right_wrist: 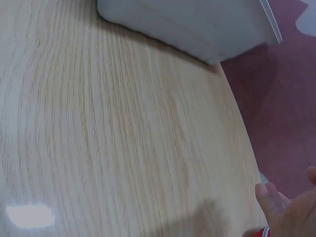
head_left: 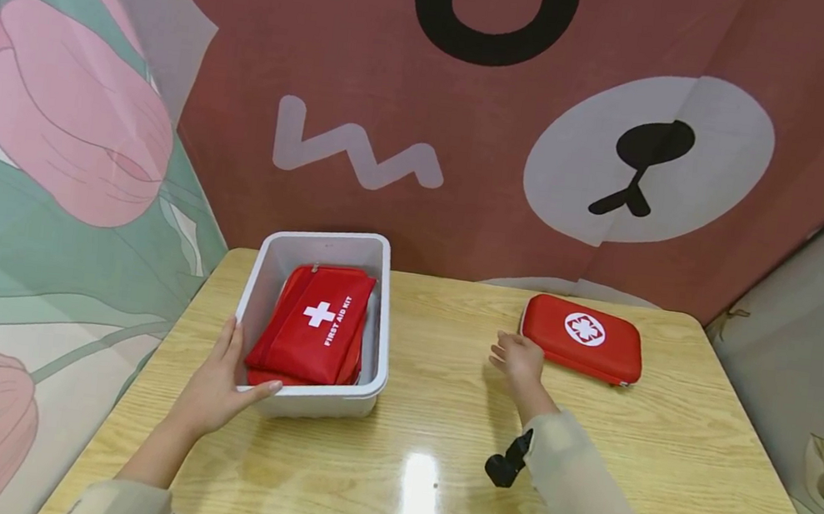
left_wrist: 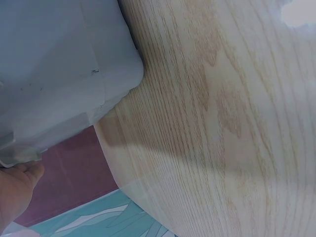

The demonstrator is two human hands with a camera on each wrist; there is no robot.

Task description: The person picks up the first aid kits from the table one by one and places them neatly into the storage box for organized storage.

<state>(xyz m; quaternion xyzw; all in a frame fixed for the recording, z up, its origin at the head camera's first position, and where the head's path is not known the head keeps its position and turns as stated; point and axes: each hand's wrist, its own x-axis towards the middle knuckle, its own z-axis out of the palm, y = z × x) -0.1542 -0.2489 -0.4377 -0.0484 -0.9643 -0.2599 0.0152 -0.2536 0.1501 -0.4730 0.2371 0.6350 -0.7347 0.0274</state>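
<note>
A pale grey plastic bin (head_left: 383, 371) stands on the left part of the table. Inside it lies a red first aid pouch (head_left: 305, 338) with a white cross, over more red material mostly covered by it. My left hand (head_left: 213, 391) rests on the bin's near left corner, fingers along the left side and thumb at the front rim. To the right, a red hard zip case (head_left: 614, 345) with a white round emblem lies flat. Beside its left end is my right hand (head_left: 521, 365), fingers loosely extended and holding nothing; whether it touches the case I cannot tell.
The wooden table (head_left: 442, 403) meets a printed cloth backdrop (head_left: 477, 214) at its back edge. More patterned cloth hangs at the left and right. A black strap device (head_left: 507, 461) sits on the right wrist. Glare marks the table's front middle.
</note>
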